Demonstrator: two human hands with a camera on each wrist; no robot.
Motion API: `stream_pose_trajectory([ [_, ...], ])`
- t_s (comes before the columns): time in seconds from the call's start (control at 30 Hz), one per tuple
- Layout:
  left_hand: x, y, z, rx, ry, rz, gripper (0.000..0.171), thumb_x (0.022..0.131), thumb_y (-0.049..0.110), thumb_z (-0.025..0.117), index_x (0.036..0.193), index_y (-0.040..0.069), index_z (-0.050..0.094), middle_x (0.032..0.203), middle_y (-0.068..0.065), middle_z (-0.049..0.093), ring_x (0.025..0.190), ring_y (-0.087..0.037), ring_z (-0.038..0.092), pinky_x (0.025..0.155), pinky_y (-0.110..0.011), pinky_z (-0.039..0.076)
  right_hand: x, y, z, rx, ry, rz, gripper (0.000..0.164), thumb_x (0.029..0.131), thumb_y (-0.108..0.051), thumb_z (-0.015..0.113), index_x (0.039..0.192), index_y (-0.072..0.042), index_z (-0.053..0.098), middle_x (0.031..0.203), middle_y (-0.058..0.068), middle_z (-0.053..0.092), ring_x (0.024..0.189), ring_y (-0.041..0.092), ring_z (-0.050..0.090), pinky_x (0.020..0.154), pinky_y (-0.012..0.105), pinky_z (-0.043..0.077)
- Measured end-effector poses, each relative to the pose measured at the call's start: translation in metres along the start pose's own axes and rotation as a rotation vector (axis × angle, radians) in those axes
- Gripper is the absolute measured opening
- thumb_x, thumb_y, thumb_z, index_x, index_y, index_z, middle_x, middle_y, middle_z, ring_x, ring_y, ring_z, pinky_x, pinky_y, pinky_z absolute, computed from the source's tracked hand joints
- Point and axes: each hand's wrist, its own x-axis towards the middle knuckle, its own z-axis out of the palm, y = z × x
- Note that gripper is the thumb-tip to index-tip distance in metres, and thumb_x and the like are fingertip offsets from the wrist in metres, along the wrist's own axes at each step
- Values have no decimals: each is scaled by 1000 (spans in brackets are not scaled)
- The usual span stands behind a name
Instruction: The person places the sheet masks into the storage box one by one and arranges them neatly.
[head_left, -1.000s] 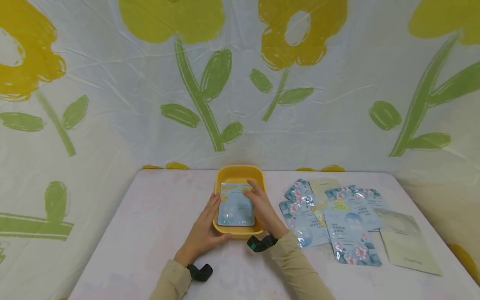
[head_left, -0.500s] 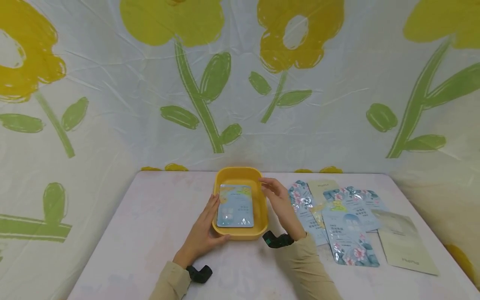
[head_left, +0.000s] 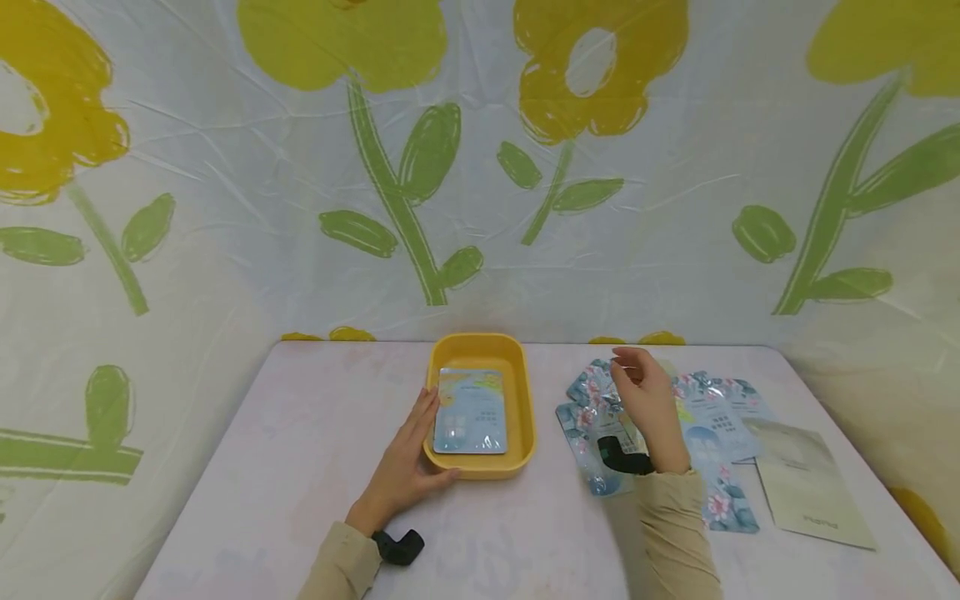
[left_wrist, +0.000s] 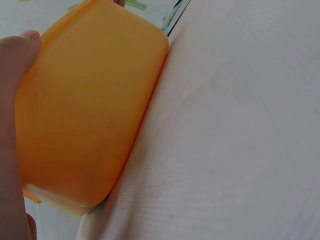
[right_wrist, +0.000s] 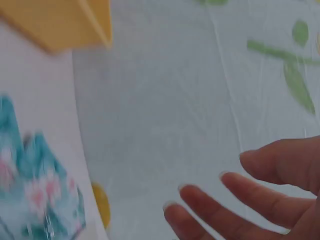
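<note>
In the head view, my left hand (head_left: 405, 467) holds the near left corner of a yellow plastic bin (head_left: 517, 417). Its fingers lie along the left side and its thumb along the front; the left wrist view shows the thumb against the bin's wall (left_wrist: 95, 95). A light blue sachet (head_left: 471, 417) lies flat inside the bin. To the right, my right hand (head_left: 648, 404) hovers over a spread of flowered blue sachets (head_left: 588, 425), hiding part of them. In the right wrist view its fingers (right_wrist: 250, 195) are loosely bent and apart, holding nothing.
More sachets overlap on the right side of the table (head_left: 315, 433), among them a blue flowered one (head_left: 723, 504) and a pale green-gold one (head_left: 817, 500). A white cloth with printed flowers (head_left: 585, 75) stands behind the table and at both sides.
My right hand has left the sachet inside the bin and moved right, over the bin's right rim, to above the sachet pile. The left hand has stayed at the bin.
</note>
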Motion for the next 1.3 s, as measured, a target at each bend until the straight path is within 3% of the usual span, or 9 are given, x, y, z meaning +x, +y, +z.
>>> stream_pose_trajectory([
  [0.1,0,0,0,3,-1,2,107,81,59,74,158,6,21,166,-4,14,152,-24,9,122,-40,19,1,15,-18,-58,58,58,36,101,-17,53,132,2,56,121,28,62,107,43,62,87,49,52],
  [0.2,0,1,0,6,1,1,107,81,59,74,158,6,22,166,-4,14,152,-24,10,122,-40,19,0,34,-35,-107,95,124,38,101,-21,53,133,0,56,121,27,63,106,42,62,77,37,51],
  [0.37,0,2,-2,10,1,-4,107,81,60,74,158,6,22,166,-4,14,152,-24,9,122,-41,20,-2,67,-58,-143,86,211,43,99,-23,57,133,2,56,120,28,62,107,41,60,68,20,44],
  [0.43,0,2,-2,10,-1,-6,107,81,60,74,158,6,22,166,-4,14,152,-23,9,122,-42,19,-3,78,-66,-147,48,247,47,98,-25,58,134,4,53,122,30,60,109,42,58,72,23,46],
  [0.53,0,2,-2,8,1,-9,107,80,60,74,158,8,21,166,-4,14,152,-23,9,122,-43,20,-5,90,-76,-151,-28,303,55,98,-31,59,137,8,48,126,35,55,114,47,53,84,41,49],
  [0.67,0,2,-2,8,-3,-17,107,81,60,73,159,11,19,166,-3,13,152,-23,9,122,-43,20,-9,102,-88,-182,-122,397,66,96,-35,62,139,11,42,133,39,47,119,51,47,95,60,44],
  [0.97,0,1,-1,8,0,-14,108,80,60,74,158,7,22,166,-2,13,152,-23,9,122,-42,19,-10,111,-95,-235,-336,521,100,79,-40,82,144,14,28,145,44,24,127,59,29,106,68,31],
  [1.13,1,0,-1,6,-3,-13,107,80,58,75,158,7,22,166,-2,13,152,-23,9,122,-42,19,-11,114,-89,-294,-329,565,105,71,-36,89,145,8,28,142,44,20,121,64,24,102,72,28],
  [1.3,1,1,-1,3,-12,-22,107,81,58,75,158,7,22,166,-1,12,152,-23,9,122,-42,19,-11,116,-92,-284,-361,533,101,73,-35,87,143,10,29,140,46,24,123,65,25,103,72,28],
])
